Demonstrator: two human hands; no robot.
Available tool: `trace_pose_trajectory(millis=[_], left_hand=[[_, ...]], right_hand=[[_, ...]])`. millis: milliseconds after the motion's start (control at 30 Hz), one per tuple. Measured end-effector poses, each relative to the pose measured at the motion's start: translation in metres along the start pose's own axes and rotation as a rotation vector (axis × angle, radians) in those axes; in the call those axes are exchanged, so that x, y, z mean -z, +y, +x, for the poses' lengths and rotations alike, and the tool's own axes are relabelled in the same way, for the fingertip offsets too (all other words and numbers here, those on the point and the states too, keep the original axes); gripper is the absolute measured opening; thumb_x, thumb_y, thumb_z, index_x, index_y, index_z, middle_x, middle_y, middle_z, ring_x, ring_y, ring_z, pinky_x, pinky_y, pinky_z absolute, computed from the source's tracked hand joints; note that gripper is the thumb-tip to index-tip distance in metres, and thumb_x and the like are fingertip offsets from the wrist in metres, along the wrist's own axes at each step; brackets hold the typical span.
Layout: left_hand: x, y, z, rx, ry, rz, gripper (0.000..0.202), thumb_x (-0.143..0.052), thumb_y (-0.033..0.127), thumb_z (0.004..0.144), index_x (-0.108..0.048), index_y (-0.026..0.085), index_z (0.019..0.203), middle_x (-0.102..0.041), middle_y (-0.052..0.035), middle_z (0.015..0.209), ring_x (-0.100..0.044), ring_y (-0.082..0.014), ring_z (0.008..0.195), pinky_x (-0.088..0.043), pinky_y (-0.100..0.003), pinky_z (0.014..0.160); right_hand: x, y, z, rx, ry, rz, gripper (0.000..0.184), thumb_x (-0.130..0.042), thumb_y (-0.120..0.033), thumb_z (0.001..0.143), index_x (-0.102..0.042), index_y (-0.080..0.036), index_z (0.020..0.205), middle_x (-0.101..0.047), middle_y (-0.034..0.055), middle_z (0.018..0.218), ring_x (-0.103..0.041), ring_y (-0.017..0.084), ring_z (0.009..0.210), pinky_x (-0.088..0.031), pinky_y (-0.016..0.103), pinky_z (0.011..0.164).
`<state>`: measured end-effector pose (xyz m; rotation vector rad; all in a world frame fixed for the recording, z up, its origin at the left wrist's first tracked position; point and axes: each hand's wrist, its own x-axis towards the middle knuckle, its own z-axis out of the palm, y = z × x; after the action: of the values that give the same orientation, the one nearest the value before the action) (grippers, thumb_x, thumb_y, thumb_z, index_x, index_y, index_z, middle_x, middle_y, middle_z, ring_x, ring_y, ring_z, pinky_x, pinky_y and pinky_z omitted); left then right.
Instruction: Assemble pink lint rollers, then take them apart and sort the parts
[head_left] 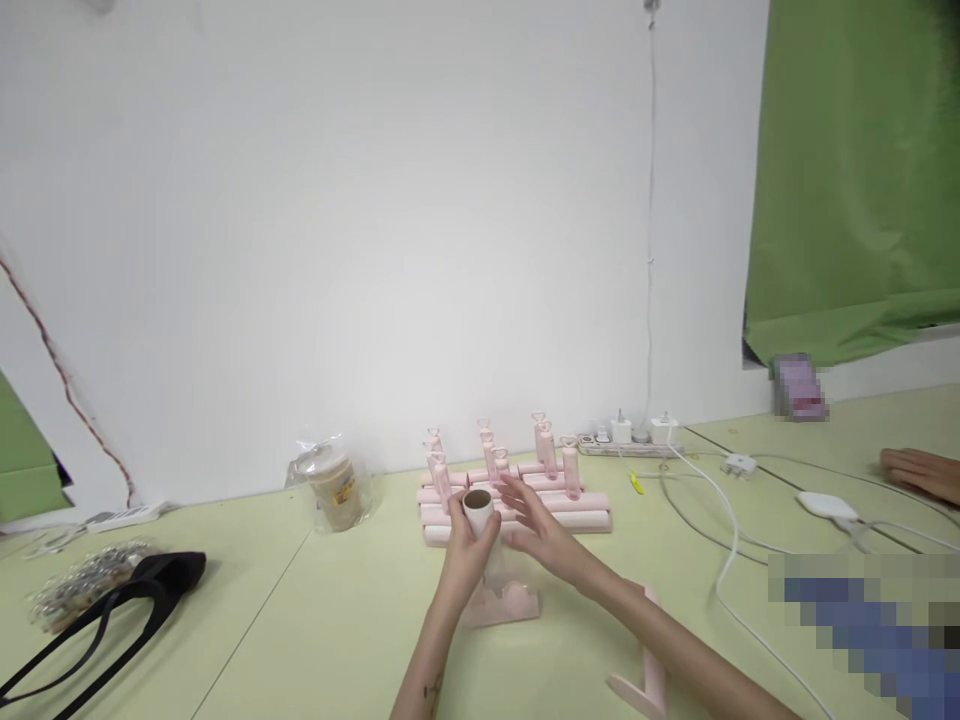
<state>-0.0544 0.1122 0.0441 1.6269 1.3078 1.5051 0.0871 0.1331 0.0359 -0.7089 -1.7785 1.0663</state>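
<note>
My left hand (466,548) is closed around a white tube (479,512) with a brown cardboard-like inside, its open end facing up. Just to the right, my right hand (551,540) has its fingers spread beside the tube and grips nothing. Behind both hands lies a stack of pink and white rolls (577,503), and several small pink bottles (571,470) with looped tops stand on it. A pink flat piece (487,610) with something clear and a rounded pink part is below the hands. Partly under my right forearm rests a pink angled piece (652,665).
At left are a bagged tub (337,495), a black strap (161,580) and a bag of small shiny items (94,580). A power strip (630,447), white cables (731,530) and a charger (825,505) occupy the right. Another person's hand (922,473) rests at the far right.
</note>
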Motion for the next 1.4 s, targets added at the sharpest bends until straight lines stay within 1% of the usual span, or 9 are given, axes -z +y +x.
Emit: trace_pose_trajectory(millis=[67,167,367,567,633,767,900,1067,1400], left_hand=[[-0.001,0.003,0.002,-0.001,0.051,-0.012,0.03,-0.05,0.033,0.075,-0.034,0.02,0.098,-0.05,-0.0051,0.098,-0.051,-0.0171,0.094,-0.039,-0.031,0.084],[-0.002,0.014,0.002,-0.028,0.105,-0.035,0.032,-0.048,0.036,0.077,-0.032,0.021,0.1,-0.05,-0.0045,0.096,-0.053,-0.016,0.091,-0.041,-0.028,0.081],[0.011,0.036,-0.009,-0.082,0.257,0.092,0.042,-0.048,0.034,0.077,-0.023,0.021,0.108,-0.047,-0.0083,0.105,-0.053,-0.0177,0.093,-0.041,-0.029,0.08],[0.023,0.007,-0.025,-0.203,-0.442,0.822,0.034,-0.042,0.027,0.08,-0.04,0.024,0.114,-0.058,-0.0049,0.105,-0.053,-0.0224,0.093,-0.041,-0.032,0.076],[0.022,-0.007,-0.029,-0.259,-0.532,0.948,0.037,-0.044,0.024,0.078,-0.045,0.024,0.115,-0.057,-0.0055,0.109,-0.051,-0.0244,0.098,-0.039,-0.036,0.082],[0.02,-0.025,-0.033,-0.339,-0.565,1.038,0.049,-0.049,0.035,0.074,-0.042,0.02,0.12,-0.051,-0.0078,0.12,-0.048,-0.0264,0.105,-0.037,-0.041,0.088],[0.019,-0.025,-0.034,-0.442,-0.509,1.043,0.053,-0.049,0.034,0.074,-0.037,0.02,0.124,-0.048,-0.0061,0.124,-0.04,-0.0251,0.115,-0.029,-0.043,0.097],[0.038,-0.024,-0.03,-0.259,-0.477,1.134,0.043,-0.055,0.035,0.071,-0.052,0.02,0.111,-0.061,-0.0054,0.104,-0.051,-0.025,0.099,-0.034,-0.042,0.091],[0.125,-0.038,-0.023,-0.125,-0.407,1.158,0.044,-0.054,0.041,0.072,-0.05,0.019,0.111,-0.055,-0.0082,0.112,-0.048,-0.0249,0.104,-0.038,-0.038,0.086]], right_hand=[[-0.004,0.009,-0.004,-0.07,-0.015,-0.015,0.066,-0.067,-0.033,0.062,-0.041,-0.024,0.122,-0.042,0.0109,0.128,-0.038,0.028,0.117,-0.036,0.042,0.09],[-0.019,0.019,-0.004,-0.104,-0.016,-0.018,0.047,-0.072,-0.038,0.054,-0.061,-0.02,0.096,-0.058,0.0086,0.11,-0.049,0.03,0.105,-0.038,0.042,0.087],[-0.022,0.013,0.002,-0.101,0.114,0.051,0.044,-0.047,-0.059,0.071,-0.059,-0.017,0.064,-0.064,0.0049,0.071,-0.059,0.024,0.078,-0.043,0.038,0.076],[0.042,-0.028,-0.016,-0.09,0.374,0.05,0.045,-0.018,-0.06,0.082,-0.039,-0.021,0.072,-0.052,0.0009,0.068,-0.054,0.014,0.064,-0.045,0.026,0.06],[0.065,-0.041,-0.031,-0.104,0.386,-0.028,0.042,-0.018,-0.058,0.083,-0.035,-0.022,0.07,-0.045,-0.0026,0.062,-0.049,0.012,0.056,-0.042,0.024,0.053],[0.098,-0.052,-0.069,-0.188,0.203,-0.304,0.037,-0.039,-0.053,0.078,-0.041,-0.02,0.061,-0.038,-0.0055,0.054,-0.038,0.01,0.047,-0.032,0.021,0.046],[0.111,-0.038,-0.103,-0.269,-0.067,-0.574,0.03,-0.068,-0.043,0.051,-0.05,-0.018,0.051,-0.047,-0.0036,0.055,-0.038,0.01,0.047,-0.024,0.022,0.045],[0.099,-0.015,-0.116,-0.428,-0.33,-1.005,0.024,-0.066,-0.031,0.05,-0.046,-0.019,0.047,-0.042,-0.0031,0.047,-0.044,0.014,0.044,-0.021,0.022,0.044],[0.047,-0.037,-0.091,-0.261,-0.276,-0.613,0.022,-0.043,-0.046,0.079,-0.047,-0.024,0.08,-0.06,-0.003,0.074,-0.052,0.014,0.063,-0.033,0.02,0.053]])
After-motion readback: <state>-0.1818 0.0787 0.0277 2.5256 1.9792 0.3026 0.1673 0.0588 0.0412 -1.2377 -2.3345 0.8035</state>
